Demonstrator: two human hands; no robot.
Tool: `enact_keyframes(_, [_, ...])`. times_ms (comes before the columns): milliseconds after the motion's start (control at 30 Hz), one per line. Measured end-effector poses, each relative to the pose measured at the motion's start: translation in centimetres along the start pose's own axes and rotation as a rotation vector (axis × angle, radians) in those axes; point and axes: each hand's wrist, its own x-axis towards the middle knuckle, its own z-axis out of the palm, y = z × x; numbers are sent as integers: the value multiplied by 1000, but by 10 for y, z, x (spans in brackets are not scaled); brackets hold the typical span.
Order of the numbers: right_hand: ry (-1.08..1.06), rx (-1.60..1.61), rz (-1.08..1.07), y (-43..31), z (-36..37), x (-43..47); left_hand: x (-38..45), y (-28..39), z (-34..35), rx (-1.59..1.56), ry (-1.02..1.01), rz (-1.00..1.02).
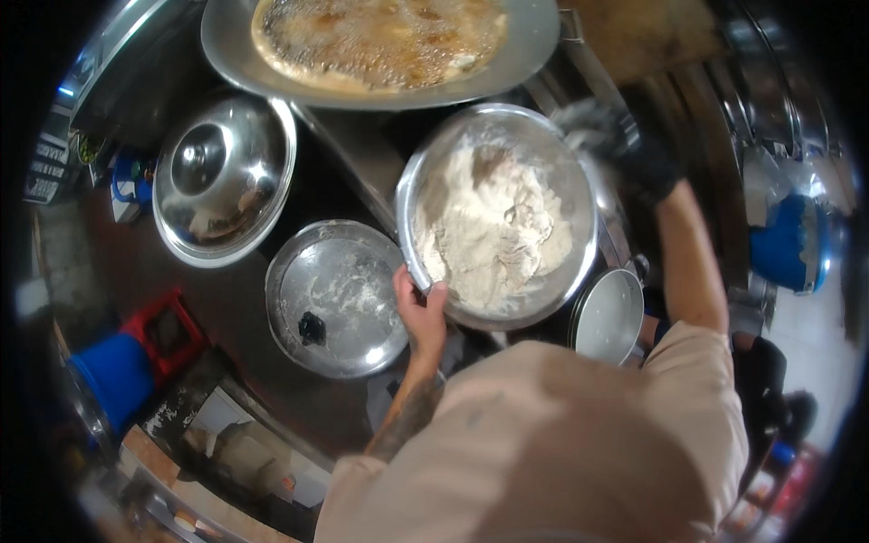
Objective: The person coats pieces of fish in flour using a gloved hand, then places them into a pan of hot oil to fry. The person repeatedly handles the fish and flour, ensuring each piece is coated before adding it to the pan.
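A metal bowl [589, 271] in front of me contains white flour [475, 237] with lumpy, coated pieces among it. My left hand [421, 312] is bare and grips the bowl's near left rim, thumb on top. A black glove covers my right hand [611, 146], which is at the bowl's far right rim. Motion blur hides its fingers, so I cannot tell whether it holds or touches anything. Beyond the bowl, a large metal pan [231, 61] is filled with bubbling brown frying oil [380, 41]. Something pale floats near the oil's right edge.
Left of the bowl lies a round metal tray [339, 298] dusted with flour, with a small black item [312, 328] on it. A domed metal lid [224, 183] is farther left. Stacked bowls [609, 315] stand at right. A red stool [170, 332] and blue bucket [115, 373] are lower left.
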Motion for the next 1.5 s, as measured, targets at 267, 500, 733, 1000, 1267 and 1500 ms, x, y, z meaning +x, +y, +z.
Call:
enact_keyframes(267, [7,-724,330,80,186,-99,-5,-14,21,-66,118,-64])
enact_keyframes(500, [197,-4,263,65,242,-39,-3,-9,17,-279,-97,-4])
enact_keyframes(733, [131,542,257,79,189,-17,-8,-7,16,-237,-147,28])
enact_keyframes(1000, [182,-600,167,76,226,-51,-2,-28,18,-117,-25,89])
enact_keyframes(1267, [162,191,519,58,241,-53,-5,-28,21,-149,-7,83])
enact_keyframes(1500, [489,-150,382,71,216,-61,4,-48,15,-149,-20,153])
